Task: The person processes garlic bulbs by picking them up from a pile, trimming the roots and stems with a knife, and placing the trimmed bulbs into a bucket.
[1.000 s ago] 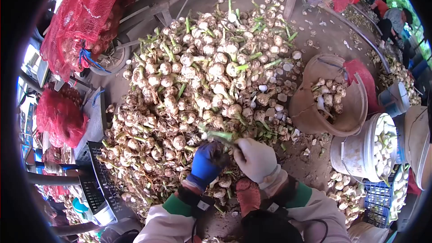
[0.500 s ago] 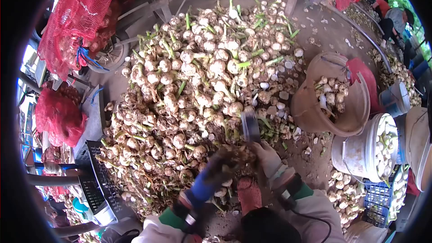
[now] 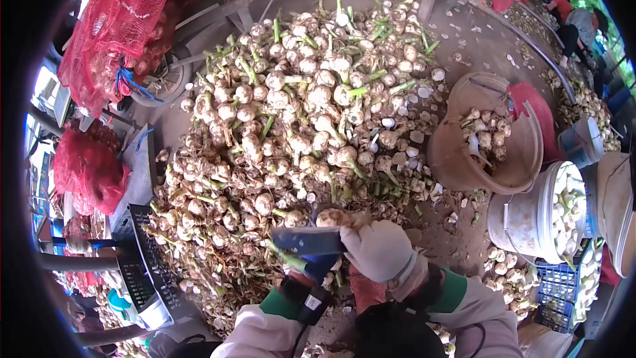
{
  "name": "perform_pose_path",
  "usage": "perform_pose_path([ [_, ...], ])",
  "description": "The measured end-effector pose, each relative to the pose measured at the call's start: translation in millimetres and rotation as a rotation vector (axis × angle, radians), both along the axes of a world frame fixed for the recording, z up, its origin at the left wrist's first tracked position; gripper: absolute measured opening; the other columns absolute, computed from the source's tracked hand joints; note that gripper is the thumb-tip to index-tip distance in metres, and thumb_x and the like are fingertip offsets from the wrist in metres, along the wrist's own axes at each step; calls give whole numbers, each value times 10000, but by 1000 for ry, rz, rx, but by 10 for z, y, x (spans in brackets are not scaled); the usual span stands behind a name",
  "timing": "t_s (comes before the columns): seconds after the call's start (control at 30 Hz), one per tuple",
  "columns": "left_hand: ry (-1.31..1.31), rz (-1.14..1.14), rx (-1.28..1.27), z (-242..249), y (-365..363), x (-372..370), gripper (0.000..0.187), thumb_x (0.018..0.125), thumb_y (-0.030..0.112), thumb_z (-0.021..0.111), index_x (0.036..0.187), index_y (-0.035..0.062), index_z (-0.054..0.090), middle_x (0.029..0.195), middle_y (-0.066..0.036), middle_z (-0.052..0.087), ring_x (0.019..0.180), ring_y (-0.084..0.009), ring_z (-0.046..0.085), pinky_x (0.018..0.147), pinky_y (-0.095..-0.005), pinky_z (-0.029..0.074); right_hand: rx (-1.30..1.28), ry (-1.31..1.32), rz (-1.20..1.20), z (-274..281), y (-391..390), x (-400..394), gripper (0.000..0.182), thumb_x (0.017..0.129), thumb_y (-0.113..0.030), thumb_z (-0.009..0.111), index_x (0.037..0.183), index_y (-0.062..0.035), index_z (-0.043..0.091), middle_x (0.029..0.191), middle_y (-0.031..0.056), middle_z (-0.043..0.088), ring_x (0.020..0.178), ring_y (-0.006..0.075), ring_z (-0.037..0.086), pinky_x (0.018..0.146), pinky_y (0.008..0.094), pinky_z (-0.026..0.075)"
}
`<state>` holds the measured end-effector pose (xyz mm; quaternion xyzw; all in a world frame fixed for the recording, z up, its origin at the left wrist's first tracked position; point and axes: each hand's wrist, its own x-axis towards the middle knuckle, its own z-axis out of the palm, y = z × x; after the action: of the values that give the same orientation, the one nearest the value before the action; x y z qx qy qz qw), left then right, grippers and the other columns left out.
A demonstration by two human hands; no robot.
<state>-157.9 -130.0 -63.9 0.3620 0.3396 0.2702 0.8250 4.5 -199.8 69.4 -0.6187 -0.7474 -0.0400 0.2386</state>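
Note:
My right hand (image 3: 379, 252), in a whitish glove, is closed round a broad dark-bladed knife (image 3: 306, 240) that points left. My left hand (image 3: 320, 266), in a blue glove, lies just below and behind the blade, which hides most of its fingers. It appears closed on a garlic bulb (image 3: 332, 217), whose round head shows above the blade. A green stalk (image 3: 289, 258) sticks out to the left under the knife. Both hands are over the near edge of a big heap of garlic (image 3: 285, 126) with roots and stalks.
A worn tub (image 3: 457, 159) with some bulbs stands right of the heap. Beside it are a white bucket (image 3: 530, 219) of pale trimmed garlic and a blue crate (image 3: 555, 292). Red net sacks (image 3: 119, 33) and a black crate (image 3: 149, 258) are on the left. Two people (image 3: 580, 23) work far right.
The knife has swung from pointing away from me to lying leftward across, in front of my left hand. My right hand has turned, its back now upward. The stalk now shows at left.

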Motion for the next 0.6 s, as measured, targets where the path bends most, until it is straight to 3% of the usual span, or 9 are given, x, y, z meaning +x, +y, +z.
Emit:
perform_pose_path([
  [0.13,125,-47,272,-35,31,-44,281,1003,140,468,1273,60,476,1154,-77,574,1045,-198,562,952,-333,485,-249,60,81,3,107,110,262,741,-192,679,984,-98,645,713,78,602,657,281,632,592,434,500],
  [0.17,168,-73,359,1,35,-62,304,1008,155,462,1296,57,454,1171,-79,570,1060,-199,564,963,-336,486,-313,223,64,-185,157,275,118,807,-139,553,903,-78,586,746,103,600,663,308,632,583,418,509],
  [0.27,277,-122,649,69,166,-26,381,1023,200,445,1366,45,387,1220,-84,556,1105,-199,569,994,-345,489,-398,499,-549,-865,-3,767,151,889,-139,575,956,-4,579,711,181,623,623,310,634,578,415,510],
  [0.33,52,-34,425,61,123,18,407,998,214,505,1362,71,395,1199,-86,566,1087,-207,581,956,-387,522,-261,923,-610,-843,-93,510,150,906,-152,579,965,-15,593,723,133,635,603,251,630,557,382,510],
  [0.37,-108,-83,25,192,23,8,406,979,193,538,1346,80,407,1189,-92,568,1080,-198,584,926,-374,534,-274,927,-630,-890,-200,292,150,906,-152,579,965,-15,593,723,133,635,603,251,630,557,382,510],
  [0.4,-276,-131,-348,340,50,80,408,961,172,571,1330,88,419,1179,-99,571,1072,-189,587,896,-361,547,-487,1454,-597,-953,-172,131,154,915,-161,571,976,-23,598,731,97,635,607,220,624,549,366,508],
  [0.43,-277,-136,-340,503,25,138,408,961,172,571,1330,88,419,1179,-99,571,1072,-189,587,896,-361,547,-716,1983,-508,-985,-152,39,159,924,-170,563,987,-30,602,740,62,634,612,189,618,540,349,506],
  [0.53,-108,176,120,888,-210,281,381,897,47,652,1230,68,466,1160,-101,575,1016,-188,608,794,-287,548,-641,1982,-511,-853,-69,124,145,937,-146,540,1002,-33,603,783,25,639,633,165,610,549,320,507],
  [0.6,167,111,679,742,-93,128,320,867,-29,653,1150,57,531,1040,-65,631,948,-169,634,842,-318,542,-580,1989,-511,-497,35,310,177,943,-144,535,1025,-3,604,770,42,634,641,139,600,563,291,489],
])
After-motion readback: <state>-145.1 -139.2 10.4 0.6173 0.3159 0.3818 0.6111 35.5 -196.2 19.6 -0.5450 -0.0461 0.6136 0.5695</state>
